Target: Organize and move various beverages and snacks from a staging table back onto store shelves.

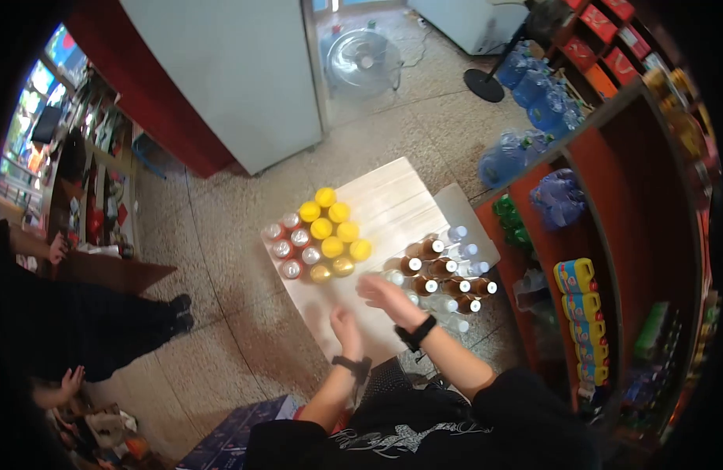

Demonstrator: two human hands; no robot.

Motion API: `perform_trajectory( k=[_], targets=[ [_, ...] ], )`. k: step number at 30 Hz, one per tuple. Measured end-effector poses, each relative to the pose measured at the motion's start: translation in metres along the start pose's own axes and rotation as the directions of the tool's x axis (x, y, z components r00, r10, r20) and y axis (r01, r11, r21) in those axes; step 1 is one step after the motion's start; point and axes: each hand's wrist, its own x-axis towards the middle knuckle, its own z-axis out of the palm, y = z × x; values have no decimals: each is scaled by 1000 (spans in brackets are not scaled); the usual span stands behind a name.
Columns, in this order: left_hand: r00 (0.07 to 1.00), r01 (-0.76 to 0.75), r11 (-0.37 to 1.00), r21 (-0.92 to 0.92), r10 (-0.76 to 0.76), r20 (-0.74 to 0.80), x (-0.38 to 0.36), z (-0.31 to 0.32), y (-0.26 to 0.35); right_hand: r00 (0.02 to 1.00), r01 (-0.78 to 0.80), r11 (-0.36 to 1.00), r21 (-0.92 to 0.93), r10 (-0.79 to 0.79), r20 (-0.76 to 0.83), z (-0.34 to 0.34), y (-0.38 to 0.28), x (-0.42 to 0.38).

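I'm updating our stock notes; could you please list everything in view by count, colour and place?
Table: one, pale wood, centre.
Yellow-topped containers: seven, yellow, table's left half.
Gold-topped containers: two, gold, beside the yellow ones.
Silver-topped cans: six, red-sided, left table edge.
Brown bottles: about seven, white-capped, table's right side.
Clear bottles: several, colourless, around the brown ones.
Fan-like object: one, pale, floor, top.
Water jugs: several, blue, floor, upper right.
Shelving: several bays, red-brown, right.
Yellow bottles: several, yellow, shelving.
Cabinets: two, whitish, top.
Box: one, dark blue, bottom left.
Other person: one, dark clothing, left.
Other goods: many, mixed, outer edges.
Left hand: one, black wristband, over table.
Right hand: one, black wristband, by bottles.
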Motion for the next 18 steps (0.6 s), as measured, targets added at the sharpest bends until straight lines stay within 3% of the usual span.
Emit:
perform_trajectory(
  k=[2,3,5,6,9,10,11,12,13,18],
  targets=[
    [964,-73,997,8,69,257,-43,13,49,988,52,999,15,-54,148,-22,-39,-49],
    [954,-97,995,-3,94,285,-61,20,64,987,147,989,-23,-145,68,-35,-51,-73],
    [809,-19,998,66,-23,587,-97,33,87,942,322,944,-69,-327,-79,-65,-66,-123],
    [787,-45,998,53,3,617,-113,43,97,899,405,911,-80,-413,-146,-82,-72,-148],
    [597,32,999,0,-19,802,-167,73,122,746,586,806,-84,-577,-334,-128,-78,-231],
    [559,18,1000,-4,-7,829,-186,83,129,670,646,755,-111,-631,-391,-142,-74,-260],
    [466,-94,995,-40,79,881,-207,93,135,612,680,719,-145,-665,-427,-154,-70,-290],
    [357,-196,977,-89,156,921,-227,103,141,551,708,682,-181,-695,-462,-163,-66,-321],
    [253,-189,978,-88,135,958,-248,110,149,489,718,659,-224,-706,-513,-170,-60,-351],
    [-47,-92,983,-156,152,987,-364,148,166,201,747,547,-379,-729,-655,-204,-10,-489]
  ],
)
